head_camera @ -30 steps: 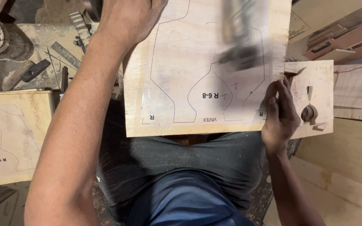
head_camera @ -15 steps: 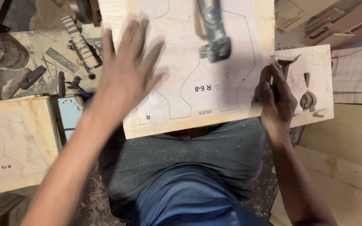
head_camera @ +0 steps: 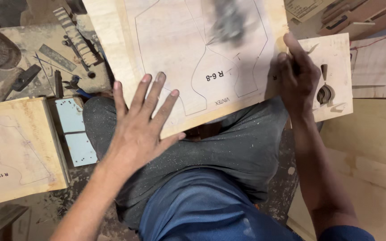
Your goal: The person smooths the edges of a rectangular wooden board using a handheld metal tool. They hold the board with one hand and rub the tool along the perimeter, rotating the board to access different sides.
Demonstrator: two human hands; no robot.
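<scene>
A large plywood sheet [head_camera: 179, 58] with drawn curved outlines lies across my lap. My left hand [head_camera: 141, 127] presses flat on its near left corner, fingers spread, holding nothing. My right hand [head_camera: 298, 78] grips the sheet's right edge, with its fingers bent over the top face. A blurred grey metal tool [head_camera: 228, 22] stands over the far middle of the sheet, and neither hand touches it. My legs in dusty grey trousers [head_camera: 228, 143] show below the sheet.
A smaller plywood piece with cut-out shapes [head_camera: 336, 58] lies just right of my right hand. A thick plywood block with an outline [head_camera: 16, 151] and two pale blue plates [head_camera: 74, 131] lie at the left. Hand tools [head_camera: 68, 40] litter the dusty top left. More boards [head_camera: 371, 134] lie right.
My left hand has come back from the sheet's far edge to its near left corner and spread flat. My right hand stays at the right edge. The grey tool remains blurred.
</scene>
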